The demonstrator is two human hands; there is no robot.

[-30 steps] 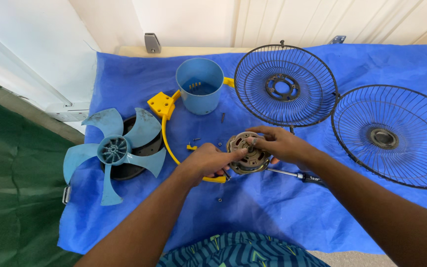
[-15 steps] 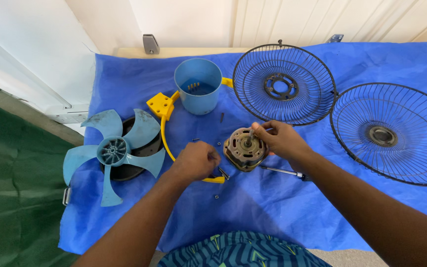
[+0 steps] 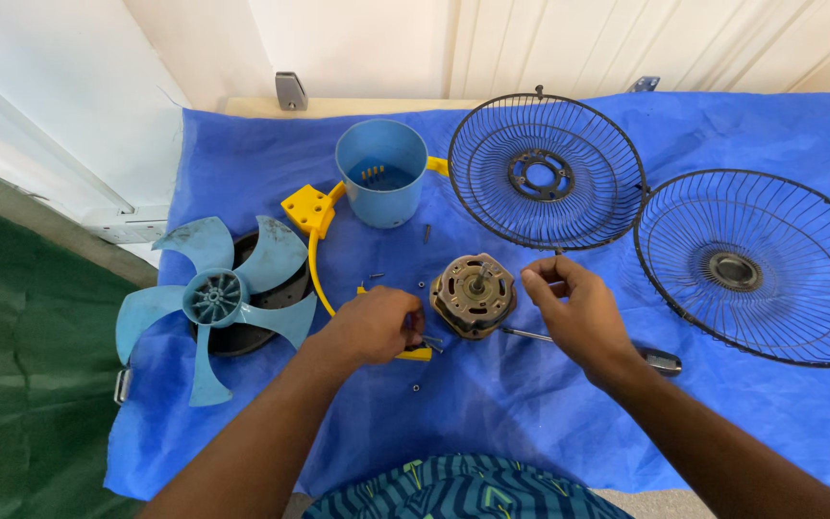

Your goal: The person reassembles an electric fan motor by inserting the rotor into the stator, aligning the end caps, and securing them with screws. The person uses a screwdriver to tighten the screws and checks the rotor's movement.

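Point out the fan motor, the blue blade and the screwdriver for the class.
motor point(image 3: 474, 291), head view, on its round metal face beside the shaft.
blade point(image 3: 215, 296), head view, on the central hub.
screwdriver point(image 3: 662, 361), head view, on the handle end past the right wrist.

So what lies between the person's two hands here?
In the head view, the round fan motor sits on the blue cloth between the left hand and the right hand, its shaft pointing up.
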